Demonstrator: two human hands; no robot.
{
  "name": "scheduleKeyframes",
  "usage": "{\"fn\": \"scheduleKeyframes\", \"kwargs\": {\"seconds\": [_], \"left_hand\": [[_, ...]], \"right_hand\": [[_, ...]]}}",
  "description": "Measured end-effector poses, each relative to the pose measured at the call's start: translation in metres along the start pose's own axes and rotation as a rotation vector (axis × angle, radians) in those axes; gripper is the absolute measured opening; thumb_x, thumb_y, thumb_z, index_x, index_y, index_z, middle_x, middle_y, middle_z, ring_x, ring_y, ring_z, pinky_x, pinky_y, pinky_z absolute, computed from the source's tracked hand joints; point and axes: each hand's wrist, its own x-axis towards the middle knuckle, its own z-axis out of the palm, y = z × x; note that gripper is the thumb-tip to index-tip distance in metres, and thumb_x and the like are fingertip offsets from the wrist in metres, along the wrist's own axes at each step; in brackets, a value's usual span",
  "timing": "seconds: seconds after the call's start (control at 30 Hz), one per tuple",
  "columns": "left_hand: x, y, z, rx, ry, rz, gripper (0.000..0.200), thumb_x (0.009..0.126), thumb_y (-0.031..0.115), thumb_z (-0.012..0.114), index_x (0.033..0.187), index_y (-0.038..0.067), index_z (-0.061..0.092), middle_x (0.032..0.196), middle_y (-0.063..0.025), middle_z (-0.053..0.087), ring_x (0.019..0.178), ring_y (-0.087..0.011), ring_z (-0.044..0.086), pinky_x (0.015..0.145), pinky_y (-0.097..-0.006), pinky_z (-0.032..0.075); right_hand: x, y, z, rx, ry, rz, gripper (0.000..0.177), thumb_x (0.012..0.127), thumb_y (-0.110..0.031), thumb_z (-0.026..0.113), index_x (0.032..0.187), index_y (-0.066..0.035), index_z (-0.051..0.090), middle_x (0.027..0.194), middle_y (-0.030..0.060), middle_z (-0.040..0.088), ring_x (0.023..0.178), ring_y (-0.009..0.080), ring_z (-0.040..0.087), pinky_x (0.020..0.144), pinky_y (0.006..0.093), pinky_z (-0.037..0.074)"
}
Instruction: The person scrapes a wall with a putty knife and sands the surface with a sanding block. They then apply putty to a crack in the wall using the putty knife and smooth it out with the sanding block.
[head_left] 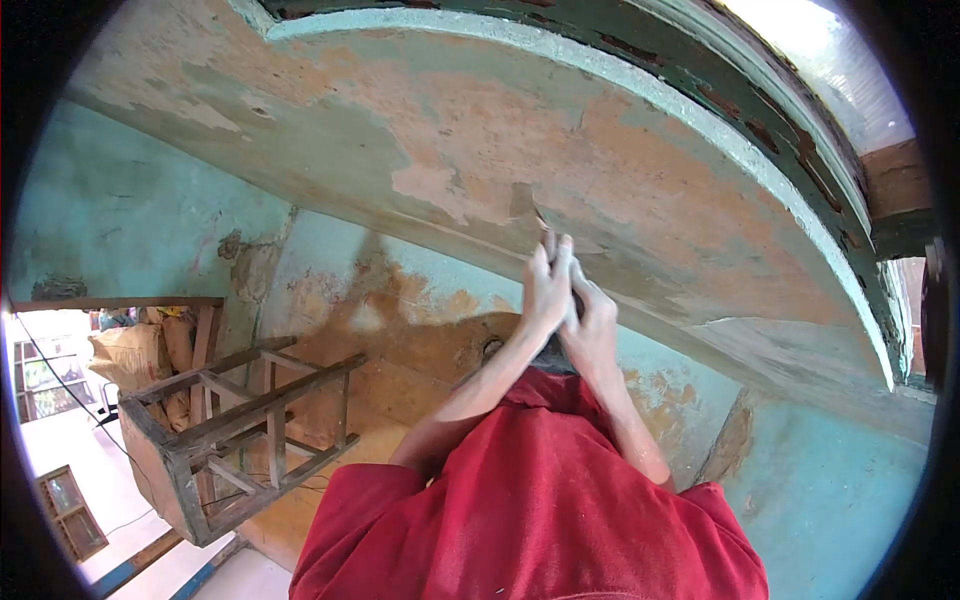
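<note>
Raised together before the peeling painted surface, my two hands are pressed close to each other. My left hand is closed, with its fingers pointing up around a thin scraper. Beside it and touching it, my right hand is closed around the same tool. The scraper's tip meets the surface near a small darker patch; the fingers hide most of its handle. Both forearms come out of a red shirt.
A wooden stool appears tipped at the left. Behind it is a bulging sack. A curved, pale blue edge borders the peeling surface. Stained turquoise walls and a loose cable show too.
</note>
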Motion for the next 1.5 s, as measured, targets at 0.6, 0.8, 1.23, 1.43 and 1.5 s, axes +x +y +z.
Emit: {"fn": "scheduleKeyframes", "kwargs": {"seconds": [0.6, 0.8, 1.23, 1.43, 1.5], "left_hand": [[0.005, -0.011, -0.002, 0.066, 0.02, 0.007, 0.054, 0.1, 0.042, 0.055, 0.099, -0.013, 0.056, 0.087, -0.0255, 0.067, 0.083, -0.0296, 0.066, 0.069, -0.0389, 0.051], [-0.007, -0.005, 0.01, 0.177, 0.02, 0.07, 0.057, 0.099, 0.044, 0.056, 0.097, -0.013, 0.056, 0.084, -0.0265, 0.064, 0.08, -0.0334, 0.063, 0.073, -0.0432, 0.049], [-0.004, -0.008, 0.004, -0.055, -0.057, -0.071, 0.054, 0.099, 0.042, 0.058, 0.101, -0.012, 0.057, 0.084, -0.0149, 0.063, 0.079, -0.0187, 0.057, 0.071, -0.0344, 0.049], [0.009, -0.016, 0.001, -0.101, 0.028, -0.067, 0.055, 0.099, 0.044, 0.056, 0.098, -0.011, 0.057, 0.089, -0.0198, 0.066, 0.083, -0.0239, 0.062, 0.072, -0.0396, 0.05], [-0.001, -0.009, -0.003, -0.052, -0.018, -0.067, 0.055, 0.099, 0.045, 0.056, 0.098, -0.01, 0.057, 0.089, -0.02, 0.065, 0.083, -0.0236, 0.062, 0.071, -0.0389, 0.05]], "right_hand": [[0.001, -0.006, -0.009, -0.016, -0.062, 0.093, 0.043, 0.085, -0.002, 0.054, 0.128, 0.005, 0.058, 0.091, 0.0332, 0.061, 0.084, 0.0472, 0.062, 0.076, 0.0465, 0.049], [-0.006, -0.018, -0.023, -0.001, -0.02, 0.142, 0.045, 0.084, 0.001, 0.054, 0.129, 0.007, 0.056, 0.088, 0.0317, 0.062, 0.079, 0.0457, 0.062, 0.074, 0.0468, 0.049], [-0.001, -0.013, -0.025, -0.043, -0.074, 0.1, 0.042, 0.085, -0.001, 0.054, 0.127, 0.006, 0.059, 0.092, 0.0329, 0.063, 0.085, 0.0464, 0.063, 0.077, 0.0464, 0.049], [0.014, -0.008, -0.012, -0.081, -0.134, 0.066, 0.045, 0.083, -0.001, 0.056, 0.127, 0.006, 0.059, 0.092, 0.033, 0.063, 0.085, 0.0468, 0.063, 0.077, 0.0471, 0.049], [0.004, -0.014, -0.014, -0.095, -0.15, 0.052, 0.046, 0.083, -0.001, 0.056, 0.128, 0.006, 0.058, 0.091, 0.0326, 0.063, 0.084, 0.0466, 0.062, 0.076, 0.0477, 0.048]]}}
